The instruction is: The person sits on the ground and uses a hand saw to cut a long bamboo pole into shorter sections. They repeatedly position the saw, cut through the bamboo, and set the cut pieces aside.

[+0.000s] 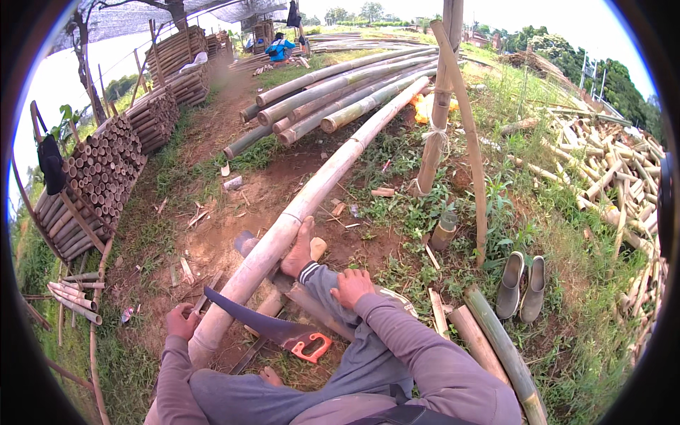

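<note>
A long pale bamboo pole (304,202) runs from beside my left leg up toward the far right. My bare foot (299,249) presses against its right side. My left hand (183,321) is at the pole's near left side, its fingers closed around a thin wooden strip (207,291). A handsaw with a dark blade (258,322) leans across the pole, its orange handle (312,348) to the right, with no hand on it. My right hand (352,287) rests on my bent right leg, fingers loosely spread and nothing in them.
Thick bamboo poles (340,95) lie ahead. Stacked cut bamboo (103,166) stands at left. An upright post (435,134) with a leaning pole (469,134) rises at right, near grey shoes (520,287). Offcuts (602,170) pile up far right. A person (280,48) sits far off.
</note>
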Tool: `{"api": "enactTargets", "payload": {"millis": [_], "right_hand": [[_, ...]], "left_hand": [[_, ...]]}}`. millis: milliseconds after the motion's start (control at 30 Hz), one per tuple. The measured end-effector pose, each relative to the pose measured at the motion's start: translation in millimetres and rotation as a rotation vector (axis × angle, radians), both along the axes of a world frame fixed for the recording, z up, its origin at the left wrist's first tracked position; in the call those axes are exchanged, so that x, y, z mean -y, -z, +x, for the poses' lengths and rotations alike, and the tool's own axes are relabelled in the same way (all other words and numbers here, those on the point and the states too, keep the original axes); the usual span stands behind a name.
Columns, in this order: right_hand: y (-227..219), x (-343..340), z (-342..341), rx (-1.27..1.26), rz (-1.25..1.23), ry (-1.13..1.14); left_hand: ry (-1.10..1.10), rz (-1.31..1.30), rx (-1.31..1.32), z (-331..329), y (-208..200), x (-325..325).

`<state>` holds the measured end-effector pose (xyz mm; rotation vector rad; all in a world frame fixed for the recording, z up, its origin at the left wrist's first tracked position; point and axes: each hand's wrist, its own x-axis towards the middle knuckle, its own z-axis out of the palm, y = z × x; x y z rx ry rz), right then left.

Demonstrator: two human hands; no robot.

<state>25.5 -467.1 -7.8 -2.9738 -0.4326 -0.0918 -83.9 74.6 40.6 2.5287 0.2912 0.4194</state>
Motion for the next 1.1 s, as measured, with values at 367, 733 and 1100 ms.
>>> {"api": "enactTargets", "payload": {"millis": [367,733,1100], "right_hand": [[108.9,-135.9,-101.7,-0.459,-0.127,-0.621],[115.5,-140.5,-85.9,-0.859,-0.333,-0.680],[178.5,-127.4,-80.8,-0.836,-0.219,-0.612]], "left_hand": [[-0.088,0.281,-0.439,-13.8,16.3,0.0],[-0.146,0.329,-0.404,-50.3,85.7,5.3],[-0.163,0.218,-0.331,-53.6,81.3,14.2]]}}
